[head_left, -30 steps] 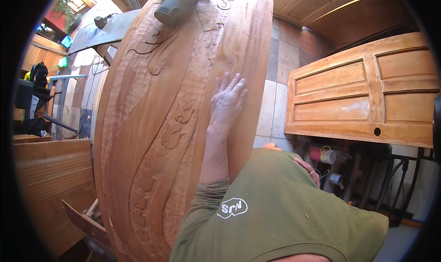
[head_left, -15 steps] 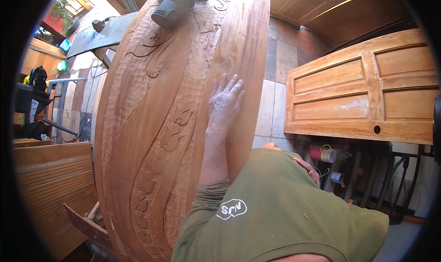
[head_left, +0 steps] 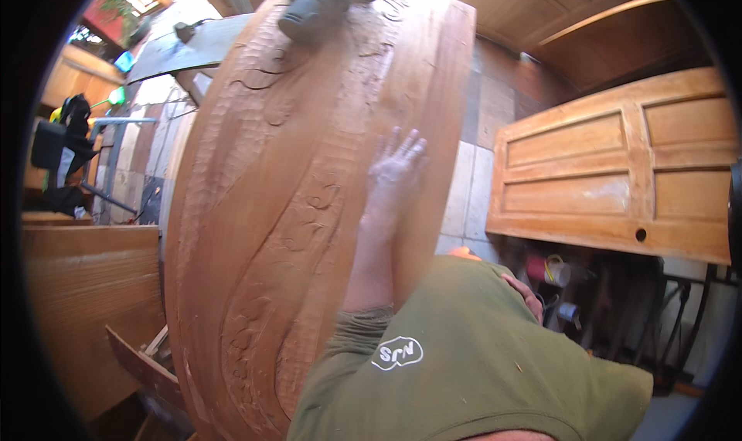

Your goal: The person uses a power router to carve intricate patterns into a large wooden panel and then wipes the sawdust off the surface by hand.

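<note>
A long carved wooden panel (head_left: 270, 170) runs away from me, with scrollwork, leaf shapes and a gouged, dimpled ground. My left hand (head_left: 396, 166) lies palm down on the smooth band towards its right side, fingers spread, with pale dust on the skin. At the panel's far end rests a dark power tool (head_left: 313, 12) with blue parts, out of my reach and touched by neither hand. Past the right side of my green shirt, part of my right hand (head_left: 525, 294) shows. The shirt covers most of it, so its grip is hidden.
A panelled wooden door (head_left: 572, 197) lies at the right, above a red and white container (head_left: 550, 269) and other clutter. A grey plank (head_left: 193, 51) stands off the far left side. Flat boards (head_left: 93, 302) and a dark board (head_left: 147, 364) are at the near left.
The view has shifted, so the panel and door sit slightly right and lower. My left hand remains spread on the panel, now blurred. The power tool appears unmoved on the wood.
</note>
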{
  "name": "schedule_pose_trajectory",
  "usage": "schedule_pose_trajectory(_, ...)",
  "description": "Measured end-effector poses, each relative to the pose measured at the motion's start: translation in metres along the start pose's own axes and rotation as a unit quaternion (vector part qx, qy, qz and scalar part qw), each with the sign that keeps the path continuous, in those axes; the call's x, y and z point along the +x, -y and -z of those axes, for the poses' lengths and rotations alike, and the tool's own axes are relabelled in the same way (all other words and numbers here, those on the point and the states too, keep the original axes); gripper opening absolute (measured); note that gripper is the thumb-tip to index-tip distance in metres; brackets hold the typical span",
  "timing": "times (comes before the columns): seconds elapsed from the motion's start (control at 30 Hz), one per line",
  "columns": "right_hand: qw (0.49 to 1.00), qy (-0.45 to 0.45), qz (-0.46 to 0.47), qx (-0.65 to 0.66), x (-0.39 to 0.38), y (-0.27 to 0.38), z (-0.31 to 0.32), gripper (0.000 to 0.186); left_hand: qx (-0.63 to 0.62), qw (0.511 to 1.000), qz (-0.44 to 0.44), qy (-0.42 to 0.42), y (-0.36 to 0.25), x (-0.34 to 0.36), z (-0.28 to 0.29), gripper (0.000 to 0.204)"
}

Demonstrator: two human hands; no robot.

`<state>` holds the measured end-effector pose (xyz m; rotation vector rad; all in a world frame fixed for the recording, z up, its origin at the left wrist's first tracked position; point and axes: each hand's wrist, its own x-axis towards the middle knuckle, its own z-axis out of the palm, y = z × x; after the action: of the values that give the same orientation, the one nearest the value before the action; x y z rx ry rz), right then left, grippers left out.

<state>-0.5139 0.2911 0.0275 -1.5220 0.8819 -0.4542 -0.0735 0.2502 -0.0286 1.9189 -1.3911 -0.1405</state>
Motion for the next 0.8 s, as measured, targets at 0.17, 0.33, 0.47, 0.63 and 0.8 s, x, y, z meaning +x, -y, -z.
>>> schedule_pose_trajectory(0.17, 0.999, -0.032, -0.006, -0.015, 0.006, -0.004, 0.0, 0.076, -0.003, 0.999, -0.03, -0.017, -0.01, 0.008, -0.009, 0.038)
schedule_pose_trajectory(0.33, 1.0, 0.0, -0.009, -0.011, 0.019, -0.002, 0.004, 0.076, -0.009, 1.0, -0.018, -0.018, -0.004, -0.007, -0.003, 0.037)
schedule_pose_trajectory(0.47, 1.0, 0.001, -0.006, -0.015, 0.016, 0.0, 0.005, 0.076, -0.002, 1.0, -0.023, -0.011, -0.002, -0.001, -0.007, 0.038)
schedule_pose_trajectory(0.63, 1.0, 0.001, -0.008, -0.005, 0.009, 0.001, 0.004, 0.076, 0.012, 1.0, -0.009, -0.003, -0.005, 0.001, 0.001, 0.039)
schedule_pose_trajectory(0.8, 1.0, -0.009, -0.008, 0.002, -0.003, 0.003, 0.001, 0.077, 0.013, 1.0, -0.004, 0.008, -0.008, 0.003, 0.003, 0.039)
